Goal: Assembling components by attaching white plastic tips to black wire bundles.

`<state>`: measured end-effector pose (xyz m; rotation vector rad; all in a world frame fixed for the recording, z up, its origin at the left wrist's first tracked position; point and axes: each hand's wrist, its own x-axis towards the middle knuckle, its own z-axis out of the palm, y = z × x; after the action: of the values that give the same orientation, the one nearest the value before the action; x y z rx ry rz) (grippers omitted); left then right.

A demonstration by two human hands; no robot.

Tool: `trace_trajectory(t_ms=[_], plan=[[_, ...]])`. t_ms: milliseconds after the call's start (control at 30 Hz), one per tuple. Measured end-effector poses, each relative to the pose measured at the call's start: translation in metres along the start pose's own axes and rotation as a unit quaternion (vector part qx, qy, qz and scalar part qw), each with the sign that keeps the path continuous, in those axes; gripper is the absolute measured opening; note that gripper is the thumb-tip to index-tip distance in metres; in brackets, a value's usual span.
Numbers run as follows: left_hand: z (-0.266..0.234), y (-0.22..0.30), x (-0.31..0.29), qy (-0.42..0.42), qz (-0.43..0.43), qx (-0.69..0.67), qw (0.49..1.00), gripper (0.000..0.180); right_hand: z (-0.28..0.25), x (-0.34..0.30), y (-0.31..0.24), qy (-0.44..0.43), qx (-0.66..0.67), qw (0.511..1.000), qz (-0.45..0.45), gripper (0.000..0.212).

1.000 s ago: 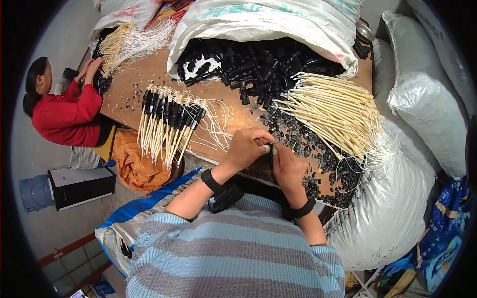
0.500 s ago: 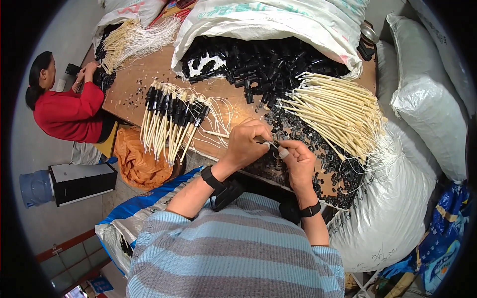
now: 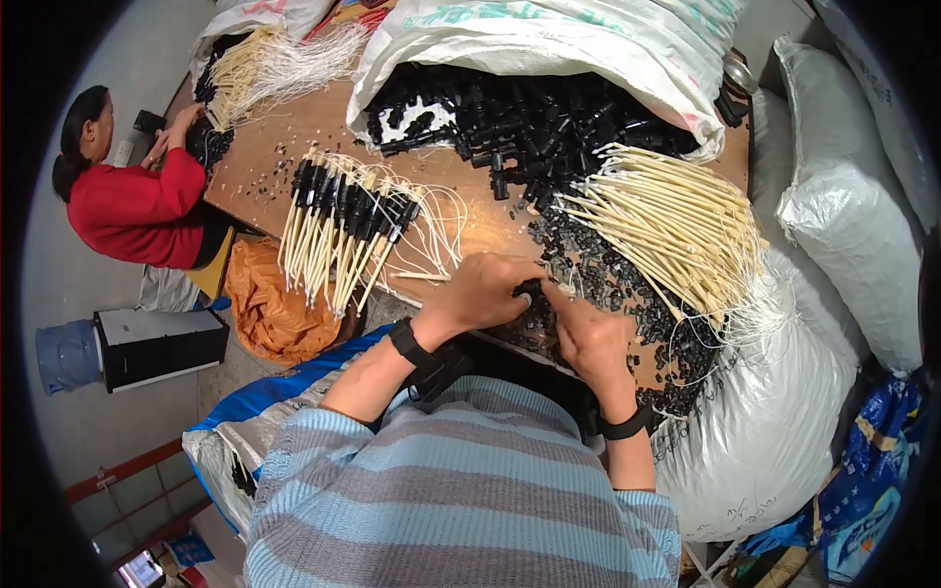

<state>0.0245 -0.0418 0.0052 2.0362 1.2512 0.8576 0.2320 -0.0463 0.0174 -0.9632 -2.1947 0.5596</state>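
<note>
My left hand [image 3: 482,292] is closed around a black plastic part [image 3: 530,290] at the table's near edge. Up against it is my right hand [image 3: 594,338], its index finger reaching to the part and its other fingers curled in; whatever they hold is hidden. Left of my hands lies a row of cream rods joined to black plastic fittings [image 3: 345,211], with loose white cords trailing from them. To the right is a fanned bundle of plain cream rods [image 3: 676,230]. Small black plastic pieces [image 3: 642,284] are scattered under and beyond my right hand.
A white woven sack [image 3: 549,49] spills black fittings [image 3: 529,122] onto the brown table [image 3: 257,191]. Full white sacks [image 3: 848,186] crowd the right side. At the far left a person in red [image 3: 132,211] works beside another rod bundle [image 3: 240,73]. An orange sack [image 3: 274,309] stands below.
A black part now shows in my left hand, where a thin white strand ran between my hands before. My right hand has turned knuckles up and come against the left.
</note>
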Motion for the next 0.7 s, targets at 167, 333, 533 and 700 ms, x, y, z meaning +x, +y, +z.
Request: trace_trajectory(t_ms=[167, 333, 533, 700], plan=[[0.001, 0.013, -0.003, 0.032, 0.025, 0.093, 0.995, 0.021, 0.012, 0.011, -0.010, 0.004, 0.048, 0.990, 0.134, 0.018], [-0.020, 0.014, -0.010, 0.008, 0.049, 0.250, 0.967, 0.011, 0.028, 0.022, -0.016, -0.042, 0.076, 0.972, 0.220, 0.018], [-0.056, 0.001, -0.027, 0.189, 0.009, 0.175, 0.966, 0.019, 0.041, 0.057, -0.036, 0.004, 0.081, 0.993, 0.081, 0.013], [-0.145, -0.053, -0.057, 0.333, -0.095, 0.314, 0.884, 0.018, 0.022, 0.078, -0.020, 0.143, 0.002, 0.988, 0.066, 0.004]])
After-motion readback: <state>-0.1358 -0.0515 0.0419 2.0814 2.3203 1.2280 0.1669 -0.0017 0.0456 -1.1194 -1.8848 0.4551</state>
